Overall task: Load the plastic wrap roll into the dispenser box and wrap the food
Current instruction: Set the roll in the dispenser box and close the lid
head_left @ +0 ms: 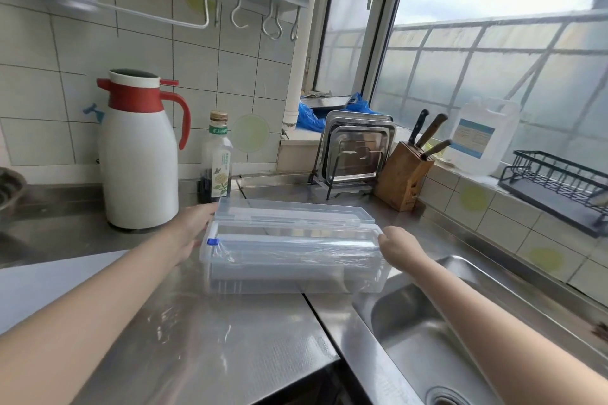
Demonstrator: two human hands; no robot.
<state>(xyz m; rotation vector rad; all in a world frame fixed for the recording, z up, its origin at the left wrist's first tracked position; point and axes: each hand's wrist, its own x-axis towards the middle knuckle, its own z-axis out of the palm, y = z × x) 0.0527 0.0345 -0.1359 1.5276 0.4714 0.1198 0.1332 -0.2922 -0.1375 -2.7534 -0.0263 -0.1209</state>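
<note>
Now seat the roll [296, 251] level in the dispenser box [292, 276] (lid open) — left hand [194, 227] and right hand [399, 245] at the ends; finger state cannot be told.

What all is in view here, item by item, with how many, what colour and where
dispenser box: one, clear, lid open, counter centre
plastic wrap roll: one, clear, inside the box
jug: one, white and red, back left
bottle: one, dark liquid, right of jug
trays: stacked upright, steel, in rack
knife block: one, wood, three knives, by the trays
canister: one, translucent white, windowsill
wire rack: one, black, far right
sink: one, steel, lower right
hooks: several, metal, wall rail
left hand: at box's left end
right hand: at box's right end
</note>
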